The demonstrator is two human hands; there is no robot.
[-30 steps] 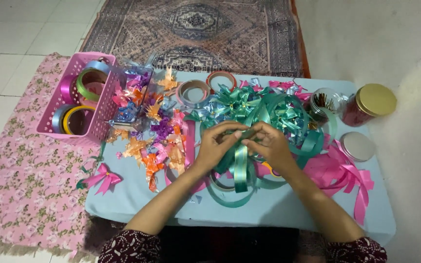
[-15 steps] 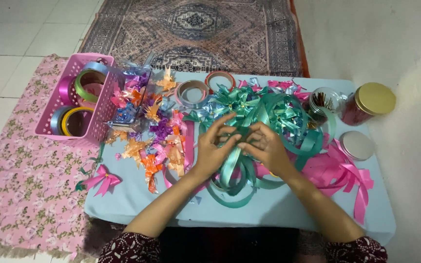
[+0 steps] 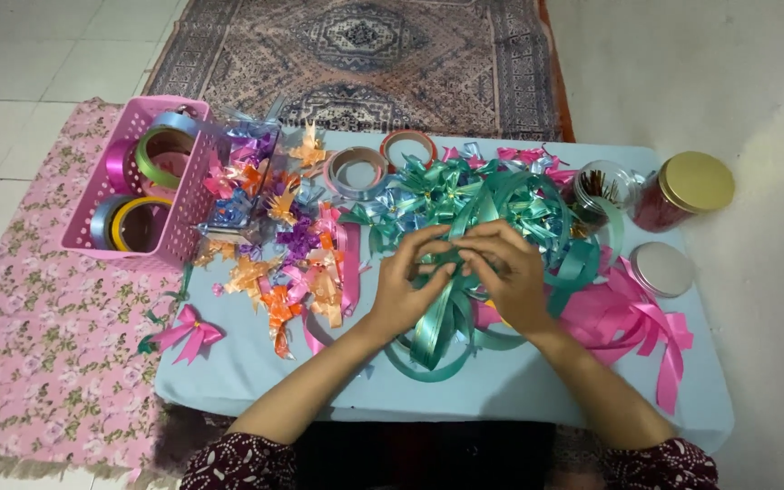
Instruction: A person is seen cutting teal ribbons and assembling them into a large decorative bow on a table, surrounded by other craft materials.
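Note:
My left hand [image 3: 412,283] and my right hand [image 3: 504,270] meet over the middle of a low table with a light blue cover [image 3: 256,367]. Both pinch the same folded teal ribbon [image 3: 437,325], whose loops hang down toward me below my fingers. Behind my hands lies a heap of teal ribbon bows [image 3: 483,195]. Left of my left hand sits a pile of orange, pink and purple bows [image 3: 297,263].
A pink basket [image 3: 179,227] with ribbon rolls stands at the table's left end. Two tape rolls [image 3: 356,171] lie at the back. Right of me are a gold-lidded jar [image 3: 687,189], an open jar [image 3: 602,186], a loose lid [image 3: 662,269] and pink ribbon [image 3: 632,322]. A pink bow [image 3: 188,331] lies near the left edge.
My hands have stayed over the same spot and closed together on the teal ribbon; the fingers shifted slightly as the ribbon loops were gathered.

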